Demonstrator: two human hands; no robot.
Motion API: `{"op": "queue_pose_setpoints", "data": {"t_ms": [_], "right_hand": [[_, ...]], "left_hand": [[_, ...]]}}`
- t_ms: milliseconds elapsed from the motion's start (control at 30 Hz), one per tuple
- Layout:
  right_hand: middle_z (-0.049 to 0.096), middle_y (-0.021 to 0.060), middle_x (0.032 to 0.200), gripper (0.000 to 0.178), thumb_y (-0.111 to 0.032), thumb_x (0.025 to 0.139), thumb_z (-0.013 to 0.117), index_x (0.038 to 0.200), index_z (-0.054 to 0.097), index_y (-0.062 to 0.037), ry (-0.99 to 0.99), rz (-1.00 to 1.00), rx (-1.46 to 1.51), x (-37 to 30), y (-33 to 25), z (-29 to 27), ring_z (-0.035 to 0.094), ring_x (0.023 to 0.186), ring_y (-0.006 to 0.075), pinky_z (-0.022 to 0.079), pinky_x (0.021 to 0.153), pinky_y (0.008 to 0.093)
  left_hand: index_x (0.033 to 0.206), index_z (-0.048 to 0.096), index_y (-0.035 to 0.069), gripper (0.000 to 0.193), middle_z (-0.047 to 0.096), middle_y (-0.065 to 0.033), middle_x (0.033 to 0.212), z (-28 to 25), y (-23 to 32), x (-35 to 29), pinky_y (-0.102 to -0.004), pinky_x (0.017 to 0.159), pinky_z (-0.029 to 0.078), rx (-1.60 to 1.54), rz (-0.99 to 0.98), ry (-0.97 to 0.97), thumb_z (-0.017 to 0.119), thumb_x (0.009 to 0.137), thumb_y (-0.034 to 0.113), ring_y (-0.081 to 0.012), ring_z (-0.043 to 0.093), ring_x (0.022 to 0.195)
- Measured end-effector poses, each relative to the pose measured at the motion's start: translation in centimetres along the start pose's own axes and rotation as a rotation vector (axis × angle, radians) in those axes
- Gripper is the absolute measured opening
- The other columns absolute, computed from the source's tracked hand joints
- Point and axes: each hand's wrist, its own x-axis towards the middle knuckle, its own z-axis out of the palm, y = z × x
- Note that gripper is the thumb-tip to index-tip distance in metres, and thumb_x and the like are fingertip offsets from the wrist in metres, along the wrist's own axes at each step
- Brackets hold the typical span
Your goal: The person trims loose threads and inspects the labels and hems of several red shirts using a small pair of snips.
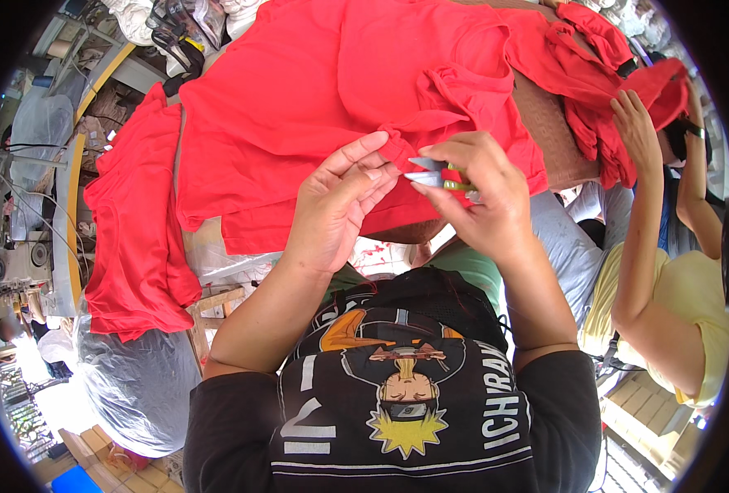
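Observation:
A red garment [290, 99] lies spread over the work table, its near edge hanging toward my lap. My left hand [336, 193] has a gathered bit of that garment at its fingertips, thumb and fingers closed on it. In my right hand [488, 193] is a pair of thread snips [427, 172] with grey metal blades and yellow-green parts at the grip. The blades are parted and point left, close to the fabric at my left fingertips. Whether a loose thread lies between them is too small to tell.
More red cloth [138, 222] hangs off the table's left side, above a plastic-covered bundle [138, 386]. On the right, a co-worker in a yellow shirt [677, 304] handles another red garment [660, 86]. Brown patterned cloth [566, 135] covers the table there. Sewing equipment [32, 259] stands far left.

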Motion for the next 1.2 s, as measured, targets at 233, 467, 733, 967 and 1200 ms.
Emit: {"op": "queue_pose_setpoints", "data": {"t_ms": [233,467,733,967,1200], "right_hand": [[0.059,0.0057,0.078,0.027,0.007,0.061,0.074,0.084,0.067,-0.0076,-0.186,-0.034,0.090,-0.7,0.0,1.0,0.059,0.062,0.0191,0.046,0.050,0.0296],[0.045,0.0054,0.058,0.037,-0.015,0.069,0.083,0.061,0.050,-0.0033,-0.467,0.048,0.417,1.7,-0.9,-3.4,0.048,0.050,0.0220,0.034,0.045,0.0302],[0.061,0.0124,0.069,0.014,-0.021,0.081,0.067,0.079,0.064,-0.0078,-0.559,-0.036,-0.684,7.8,0.8,-10.2,0.061,0.064,0.0317,0.050,0.061,0.0401],[0.065,0.0046,0.087,0.016,-0.008,0.086,0.066,0.092,0.065,0.0074,-0.272,0.617,0.075,2.7,0.8,-17.7,0.057,0.070,0.0116,0.047,0.064,0.0294],[0.066,0.0201,0.081,0.035,-0.032,0.081,0.073,0.102,0.066,-0.0051,-0.424,0.521,-0.346,0.2,10.1,-4.2,0.067,0.079,0.0343,0.051,0.071,0.0430]], "left_hand": [[0.129,0.052,-0.002,0.037,0.064,-0.0112,0.114,0.7,0.2,0.0,-0.0346,0.097,0.049,0.101,-0.059,0.026,0.054,0.092,0.003,-0.0196,0.063,0.106],[0.113,0.063,0.000,0.025,0.066,-0.0032,0.098,-0.7,0.3,-0.3,-0.0252,0.081,0.051,0.541,-0.074,-0.015,0.064,0.089,0.005,-0.0088,0.062,0.088],[0.108,0.067,0.004,0.020,0.068,-0.0037,0.081,-1.6,1.2,-1.4,-0.0225,0.064,0.049,1.031,-0.281,-0.052,0.064,0.090,0.011,-0.0065,0.061,0.071],[0.116,0.064,0.005,0.028,0.067,-0.0046,0.085,2.6,4.1,4.8,-0.0235,0.067,0.049,1.352,-0.068,-0.192,0.064,0.091,0.017,-0.0053,0.060,0.073],[0.124,0.056,-0.005,0.055,0.067,-0.0098,0.101,-1.8,-4.4,18.5,-0.0286,0.081,0.049,1.296,0.003,0.139,0.072,0.085,0.030,-0.0144,0.064,0.089]]}}
